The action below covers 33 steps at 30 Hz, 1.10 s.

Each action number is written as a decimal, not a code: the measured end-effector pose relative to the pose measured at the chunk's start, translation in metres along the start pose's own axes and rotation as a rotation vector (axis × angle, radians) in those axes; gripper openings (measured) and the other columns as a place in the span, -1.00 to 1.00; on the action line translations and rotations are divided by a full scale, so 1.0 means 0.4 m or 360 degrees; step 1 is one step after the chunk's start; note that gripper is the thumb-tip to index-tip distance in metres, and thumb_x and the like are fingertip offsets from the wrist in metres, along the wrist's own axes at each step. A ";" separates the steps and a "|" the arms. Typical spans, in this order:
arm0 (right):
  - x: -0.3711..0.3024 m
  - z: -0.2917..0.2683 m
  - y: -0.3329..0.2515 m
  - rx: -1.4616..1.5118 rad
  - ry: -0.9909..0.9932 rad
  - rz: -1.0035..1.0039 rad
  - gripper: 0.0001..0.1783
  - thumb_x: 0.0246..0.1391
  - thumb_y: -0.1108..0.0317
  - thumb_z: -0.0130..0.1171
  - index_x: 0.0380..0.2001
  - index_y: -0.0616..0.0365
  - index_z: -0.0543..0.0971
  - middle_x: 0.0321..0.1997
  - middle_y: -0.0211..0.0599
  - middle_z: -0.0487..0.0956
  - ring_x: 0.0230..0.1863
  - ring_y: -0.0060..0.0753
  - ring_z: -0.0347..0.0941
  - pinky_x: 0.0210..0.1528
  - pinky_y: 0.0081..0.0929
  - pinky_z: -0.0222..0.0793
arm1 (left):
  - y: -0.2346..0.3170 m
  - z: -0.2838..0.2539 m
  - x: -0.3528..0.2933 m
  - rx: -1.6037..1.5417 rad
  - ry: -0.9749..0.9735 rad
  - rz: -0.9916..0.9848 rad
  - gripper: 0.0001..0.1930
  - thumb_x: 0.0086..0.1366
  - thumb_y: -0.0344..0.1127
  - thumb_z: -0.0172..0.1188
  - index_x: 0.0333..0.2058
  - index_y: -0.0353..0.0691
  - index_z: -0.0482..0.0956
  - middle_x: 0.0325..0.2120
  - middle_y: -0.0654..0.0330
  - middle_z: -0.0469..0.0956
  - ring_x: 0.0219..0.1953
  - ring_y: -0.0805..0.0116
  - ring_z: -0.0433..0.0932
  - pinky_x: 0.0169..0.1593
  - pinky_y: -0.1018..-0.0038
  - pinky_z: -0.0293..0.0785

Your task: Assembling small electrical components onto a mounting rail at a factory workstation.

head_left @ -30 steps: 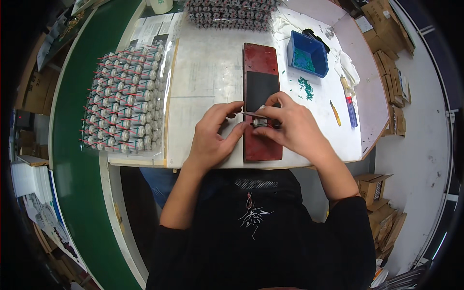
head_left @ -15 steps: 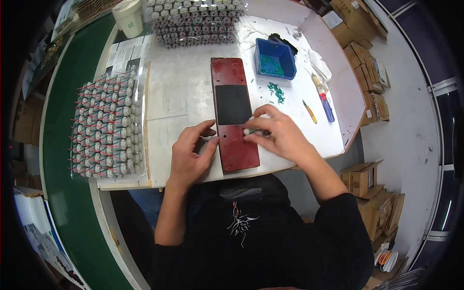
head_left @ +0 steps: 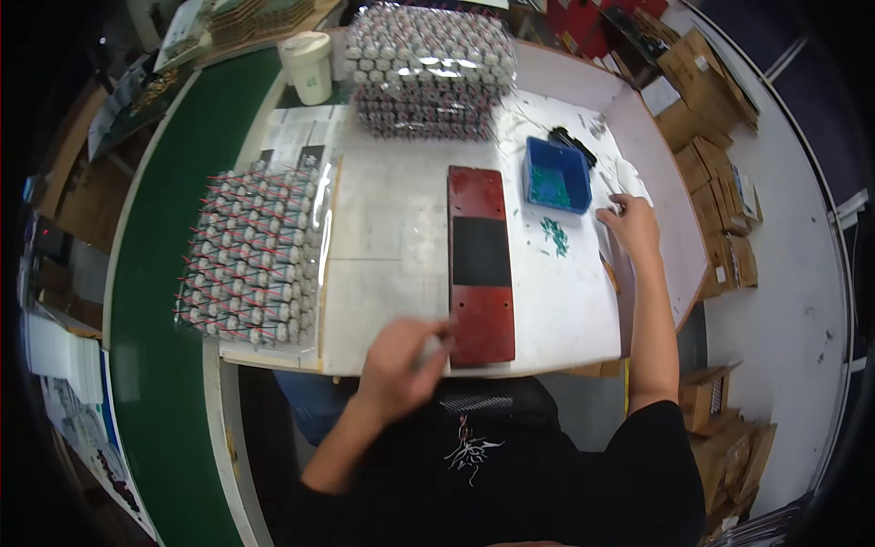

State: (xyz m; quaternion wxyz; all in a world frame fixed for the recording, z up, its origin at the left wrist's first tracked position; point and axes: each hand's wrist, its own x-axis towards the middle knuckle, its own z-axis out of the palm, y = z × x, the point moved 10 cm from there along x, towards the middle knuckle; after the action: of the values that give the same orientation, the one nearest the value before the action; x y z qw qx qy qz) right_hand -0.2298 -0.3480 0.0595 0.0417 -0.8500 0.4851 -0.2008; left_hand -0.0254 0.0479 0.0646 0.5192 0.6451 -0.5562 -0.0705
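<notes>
My left hand (head_left: 401,366), blurred by motion, is closed near the front edge of the table around a small whitish part (head_left: 428,350) whose kind I cannot make out. It is beside the lower left edge of a long dark-red block (head_left: 483,326) with a black pad (head_left: 480,251) across its middle. My right hand (head_left: 635,225) reaches out to the right of a blue bin (head_left: 557,178). Its fingers are curled together at a slim tool lying there; the grip hides what they hold. A yellow-handled blade (head_left: 610,273) lies partly behind my right forearm.
Loose green bits (head_left: 554,237) lie in front of the bin. At left, a clear tray (head_left: 246,260) carries rows of white parts with red and dark wires. Stacked similar trays (head_left: 428,77) and a lidded cup (head_left: 308,68) stand at the back. A low wall (head_left: 670,173) bounds the right side.
My right hand has moved from the red block to the far right, by the tools. My left hand has closed around the small whitish part and drawn nearer. The whole view has shifted.
</notes>
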 end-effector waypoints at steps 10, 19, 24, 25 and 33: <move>0.406 -0.040 -0.431 0.1361 -0.0363 -0.0197 -0.60 0.30 0.06 0.26 -0.11 0.21 0.64 -0.27 -0.36 0.69 -0.67 -0.70 0.24 -0.68 -0.55 0.08 | 0.178 -0.355 0.304 0.0031 0.0097 -0.0248 -0.79 0.45 -0.39 0.17 -0.14 -0.45 0.66 -0.40 0.22 0.65 -0.38 0.53 0.55 -0.27 0.55 0.48; 0.583 0.112 -0.523 0.1485 -0.0633 0.0228 -0.70 0.29 0.19 0.24 -0.43 0.18 0.56 -0.48 -0.38 0.58 -0.69 -0.62 0.18 -0.68 -0.49 0.09 | -0.446 -0.446 0.842 0.0139 0.0170 -0.0958 -0.63 0.48 -0.08 0.10 -0.02 -0.27 0.61 -0.23 0.22 0.64 -0.32 0.48 0.58 -0.28 0.48 0.52; 0.604 0.149 -0.488 0.1624 -0.0838 0.0394 -0.71 0.27 0.22 0.23 -0.47 0.18 0.54 -0.51 -0.36 0.59 -0.72 -0.59 0.19 -0.70 -0.45 0.09 | -0.502 -0.351 0.899 -0.0065 -0.0061 -0.1195 -0.75 0.45 -0.15 0.13 -0.21 -0.22 0.63 -0.34 0.25 0.62 -0.49 0.52 0.50 -0.46 0.50 0.42; 0.604 0.158 -0.492 0.1644 -0.0908 0.0399 -0.69 0.27 0.21 0.24 -0.49 0.16 0.54 -0.54 -0.38 0.58 -0.72 -0.58 0.19 -0.70 -0.46 0.09 | -0.501 -0.346 0.905 -0.0061 -0.0061 -0.1194 -0.75 0.45 -0.15 0.13 -0.21 -0.22 0.63 -0.34 0.25 0.62 -0.49 0.52 0.50 -0.46 0.50 0.42; 0.604 0.136 -0.522 0.1347 -0.0892 0.0274 -0.55 0.33 0.03 0.19 -0.58 0.07 0.50 -0.63 -0.48 0.46 -0.73 -0.61 0.18 -0.69 -0.51 0.04 | -0.526 -0.362 0.936 0.0161 0.0024 -0.1115 -0.73 0.35 -0.19 0.23 -0.50 -0.19 0.53 -0.62 0.31 0.49 -0.66 0.53 0.37 -0.61 0.54 0.21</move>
State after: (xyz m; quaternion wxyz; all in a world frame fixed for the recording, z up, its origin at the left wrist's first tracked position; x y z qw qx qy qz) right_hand 0.0681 -0.4485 0.1378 0.5269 -0.7369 0.3997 -0.1398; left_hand 0.3462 -0.1958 0.1545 0.4349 0.8221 -0.3001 -0.2118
